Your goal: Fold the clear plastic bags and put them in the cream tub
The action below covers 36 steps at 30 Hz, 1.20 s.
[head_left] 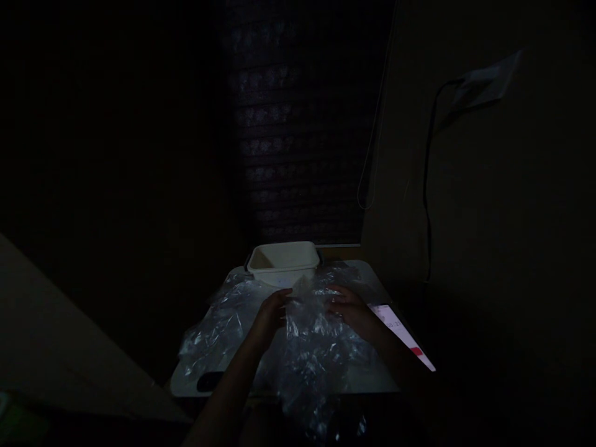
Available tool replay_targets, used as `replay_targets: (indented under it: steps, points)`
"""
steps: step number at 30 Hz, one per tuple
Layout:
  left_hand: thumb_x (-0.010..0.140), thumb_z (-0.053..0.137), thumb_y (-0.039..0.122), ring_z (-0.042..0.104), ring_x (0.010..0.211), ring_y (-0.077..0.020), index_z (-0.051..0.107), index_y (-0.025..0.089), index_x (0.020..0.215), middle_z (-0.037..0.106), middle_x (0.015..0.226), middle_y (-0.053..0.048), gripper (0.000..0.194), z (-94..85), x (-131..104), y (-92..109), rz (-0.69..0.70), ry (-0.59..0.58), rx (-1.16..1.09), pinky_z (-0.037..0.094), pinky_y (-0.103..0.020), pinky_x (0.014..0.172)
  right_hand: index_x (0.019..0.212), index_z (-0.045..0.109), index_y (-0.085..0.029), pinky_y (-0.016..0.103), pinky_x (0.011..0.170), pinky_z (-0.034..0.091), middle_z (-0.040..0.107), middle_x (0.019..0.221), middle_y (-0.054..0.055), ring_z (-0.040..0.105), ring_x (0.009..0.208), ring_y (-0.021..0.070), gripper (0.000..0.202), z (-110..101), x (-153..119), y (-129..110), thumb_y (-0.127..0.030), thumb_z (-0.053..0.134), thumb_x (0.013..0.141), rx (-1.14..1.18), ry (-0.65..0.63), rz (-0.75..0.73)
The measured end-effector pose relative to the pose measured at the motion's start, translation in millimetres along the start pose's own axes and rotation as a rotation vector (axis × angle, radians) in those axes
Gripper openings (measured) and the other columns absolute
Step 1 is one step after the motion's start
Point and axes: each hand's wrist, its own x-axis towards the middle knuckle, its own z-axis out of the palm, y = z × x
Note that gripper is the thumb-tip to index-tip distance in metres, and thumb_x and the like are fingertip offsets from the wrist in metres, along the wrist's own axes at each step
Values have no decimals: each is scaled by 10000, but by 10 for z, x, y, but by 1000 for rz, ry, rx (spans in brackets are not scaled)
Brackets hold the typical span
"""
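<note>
In the dim head view, crumpled clear plastic bags (310, 357) cover the middle of a small white table (367, 380) and hang over its near edge. My left hand (270, 315) is at the left edge of the raised bag, fingers bent around the film; the exact grip is hard to see in the dark. Opposite it, my right hand (348, 306) has its fingers spread against the bag's right side. More loose clear plastic (209, 341) lies to the left. Just beyond the hands stands a white rectangular bin (284, 273).
A lit phone (401, 335) with a timer on its screen lies at the table's right edge. A dark oval (209, 381) shows at the near left corner. Behind are a blind (298, 155), its looped cord (372, 186), and a wall cable (426, 186).
</note>
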Motion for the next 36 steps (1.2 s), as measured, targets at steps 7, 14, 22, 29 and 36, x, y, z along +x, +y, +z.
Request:
replay_targets:
  steps: [7,14,22,29,36]
  points:
    - [602,532,386,260,341,-34,415,148,468,310,382,82,298,76,21,-176,129,105,155,212,-172,373,953,456,-196,221,532,390,573,659,-28,532,575,101,491,50,48,52,-171,614,489,23,68,-171]
    - [621,482,424,319,434,-54,469,130,514,364,456,60,314,-10,138,6,306,11,528,245,-170,417,754,580,-165,276,604,406,596,766,39,537,713,169,277,-41,65,-154,-231,620,488,-407,-54,-183]
    - [635,467,362,306,418,-53,499,127,486,353,430,61,281,122,194,255,313,-264,807,232,-163,400,663,592,-137,249,569,401,592,650,29,528,622,134,183,329,125,-397,-300,531,607,-655,-267,-327]
    - [617,448,215,428,484,-82,545,123,555,474,490,30,148,205,253,362,416,-211,858,322,-165,452,550,554,-132,209,493,345,523,527,-10,467,521,99,111,382,150,-453,-223,502,587,-696,-148,-385]
    - [625,433,205,472,517,-94,550,127,579,523,540,10,147,257,311,453,470,-183,853,353,-175,485,492,484,-142,186,432,280,410,463,-49,379,454,65,145,292,83,-421,-245,498,593,-684,-144,-365]
